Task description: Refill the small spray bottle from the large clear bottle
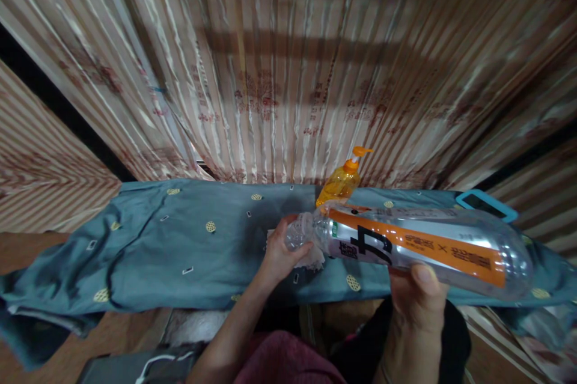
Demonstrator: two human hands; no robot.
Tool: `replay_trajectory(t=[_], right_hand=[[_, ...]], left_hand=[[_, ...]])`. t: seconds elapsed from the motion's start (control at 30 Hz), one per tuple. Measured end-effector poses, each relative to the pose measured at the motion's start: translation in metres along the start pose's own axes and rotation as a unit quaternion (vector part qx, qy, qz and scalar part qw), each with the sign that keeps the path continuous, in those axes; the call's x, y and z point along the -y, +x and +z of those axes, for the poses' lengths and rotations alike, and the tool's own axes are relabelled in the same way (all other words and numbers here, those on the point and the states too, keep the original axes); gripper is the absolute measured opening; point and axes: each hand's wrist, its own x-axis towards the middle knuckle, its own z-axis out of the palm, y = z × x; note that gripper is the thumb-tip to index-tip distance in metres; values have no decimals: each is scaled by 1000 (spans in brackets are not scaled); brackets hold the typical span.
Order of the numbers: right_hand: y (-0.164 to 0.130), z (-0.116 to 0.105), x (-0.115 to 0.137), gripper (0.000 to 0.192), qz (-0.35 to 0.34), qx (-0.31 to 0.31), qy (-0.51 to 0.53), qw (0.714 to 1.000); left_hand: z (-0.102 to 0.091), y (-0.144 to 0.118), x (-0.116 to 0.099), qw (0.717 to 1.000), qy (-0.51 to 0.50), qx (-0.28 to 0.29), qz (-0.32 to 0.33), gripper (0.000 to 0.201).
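Striped, pleated curtain behind; in front, a low surface draped with a blue patterned cloth (180,240). Left hand (282,255) closed around the neck end of a clear plastic bottle (419,249), pressing a white crumpled tissue or rag (313,258) against it. Right hand (417,306) gripping the bottle's body from below, thumb up over the orange-and-silver label. Bottle held in the air just above the cloth, lying nearly level — long axis running left to right, neck toward the left hand, base toward the right and slightly nearer the camera. Judged as mid-wipe at the neck; next, probably a turn of the bottle with a steady right-hand grip. Beyond, an orange pump bottle (341,182) upright on the cloth, just behind — a blue-edged object (487,204) farther right.
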Motion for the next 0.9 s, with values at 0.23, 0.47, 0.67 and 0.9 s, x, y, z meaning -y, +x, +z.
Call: replay_trajectory(t=[0.23, 0.47, 0.67, 0.9], right_hand=[[1, 0, 0, 70, -6, -2, 10, 1000], [1, 0, 1, 66, -1, -10, 6, 1000], [2, 4, 4, 63, -11, -13, -3, 1000], [4, 0, -1, 59, -14, -21, 8, 1000]], left_hand=[[1, 0, 2, 1000, 1, 2, 1, 53], [0, 0, 0, 1000, 5, 1, -6, 53], [0, 0, 3, 1000, 10, 6, 8, 53], [1, 0, 5, 1000, 18, 10, 5, 55]])
